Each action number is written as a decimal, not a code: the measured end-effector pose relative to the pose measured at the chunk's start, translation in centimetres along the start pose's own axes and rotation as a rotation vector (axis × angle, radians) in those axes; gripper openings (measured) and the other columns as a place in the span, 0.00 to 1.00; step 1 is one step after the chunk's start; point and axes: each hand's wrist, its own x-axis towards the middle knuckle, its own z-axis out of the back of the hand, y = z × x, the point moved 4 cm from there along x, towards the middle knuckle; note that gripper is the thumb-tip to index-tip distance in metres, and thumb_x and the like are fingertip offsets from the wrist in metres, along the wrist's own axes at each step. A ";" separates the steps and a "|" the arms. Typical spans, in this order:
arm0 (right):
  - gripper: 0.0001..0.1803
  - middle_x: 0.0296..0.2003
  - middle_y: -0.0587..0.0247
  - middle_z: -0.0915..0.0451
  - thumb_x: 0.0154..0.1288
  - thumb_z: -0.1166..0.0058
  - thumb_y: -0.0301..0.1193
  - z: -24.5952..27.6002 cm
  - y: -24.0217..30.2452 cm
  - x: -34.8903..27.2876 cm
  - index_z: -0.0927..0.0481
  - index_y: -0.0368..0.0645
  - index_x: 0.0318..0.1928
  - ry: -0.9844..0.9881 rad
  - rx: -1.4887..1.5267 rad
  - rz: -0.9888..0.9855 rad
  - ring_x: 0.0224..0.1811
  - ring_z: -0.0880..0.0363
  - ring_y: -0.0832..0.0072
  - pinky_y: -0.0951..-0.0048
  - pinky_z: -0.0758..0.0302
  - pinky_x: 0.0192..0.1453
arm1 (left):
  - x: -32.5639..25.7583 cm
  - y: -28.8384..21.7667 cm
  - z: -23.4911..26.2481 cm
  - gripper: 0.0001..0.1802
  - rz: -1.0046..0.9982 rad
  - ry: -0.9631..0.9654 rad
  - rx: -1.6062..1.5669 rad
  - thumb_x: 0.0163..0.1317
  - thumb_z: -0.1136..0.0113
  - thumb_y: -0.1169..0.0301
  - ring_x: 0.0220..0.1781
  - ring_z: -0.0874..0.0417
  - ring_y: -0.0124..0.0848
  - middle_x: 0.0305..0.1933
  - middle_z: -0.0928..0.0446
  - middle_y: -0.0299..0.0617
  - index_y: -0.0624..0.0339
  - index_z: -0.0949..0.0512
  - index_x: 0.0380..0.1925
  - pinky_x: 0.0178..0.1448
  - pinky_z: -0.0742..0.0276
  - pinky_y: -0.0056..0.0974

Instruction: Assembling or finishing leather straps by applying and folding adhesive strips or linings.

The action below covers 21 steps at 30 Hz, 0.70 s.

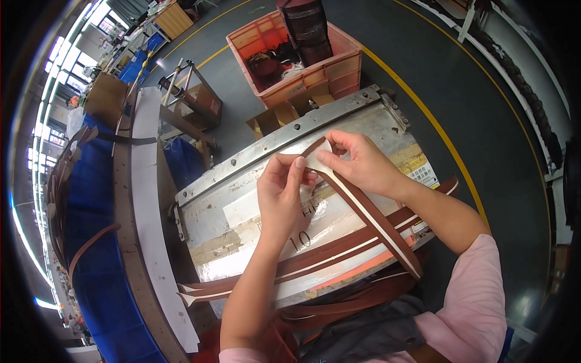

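Note:
A long brown leather-like strap with a white stripe along it runs from my fingers down to the right. At its upper end the strip spreads into a pale flap with a brown tip. My left hand pinches the left side of this end between thumb and fingers. On the other side my right hand pinches the same end, its thumb on the pale flap. Below my hands, more brown and white straps lie across a worn metal machine top. My left forearm covers part of them.
Beyond the machine top stands an orange-pink crate holding dark material and a dark wrapped roll. To the left are a long white board, blue sheeting and hanging brown strips. A small metal trolley stands behind.

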 end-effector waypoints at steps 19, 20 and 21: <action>0.13 0.26 0.75 0.21 0.79 0.37 0.34 -0.3 -0.6 0.2 0.14 0.35 0.39 -0.042 0.015 -0.053 0.31 0.27 0.89 0.78 0.29 0.35 | -0.3 1.8 0.0 0.11 0.117 -0.017 -0.016 0.80 0.36 0.68 0.36 0.11 0.26 0.38 0.12 0.39 0.66 0.15 0.44 0.46 0.14 0.31; 0.13 0.26 0.75 0.21 0.80 0.37 0.33 -0.4 -0.5 0.3 0.15 0.35 0.38 -0.009 -0.066 0.023 0.31 0.27 0.90 0.78 0.29 0.35 | -0.3 1.7 0.0 0.11 0.131 -0.015 -0.039 0.80 0.36 0.68 0.37 0.10 0.26 0.38 0.12 0.40 0.66 0.15 0.44 0.46 0.14 0.31; 0.13 0.26 0.75 0.21 0.80 0.37 0.33 -0.4 -0.5 0.2 0.15 0.35 0.38 -0.009 -0.068 0.027 0.31 0.27 0.90 0.78 0.29 0.35 | -0.3 1.7 -0.1 0.11 0.144 -0.014 -0.062 0.80 0.36 0.68 0.37 0.10 0.26 0.38 0.12 0.40 0.66 0.15 0.45 0.47 0.14 0.31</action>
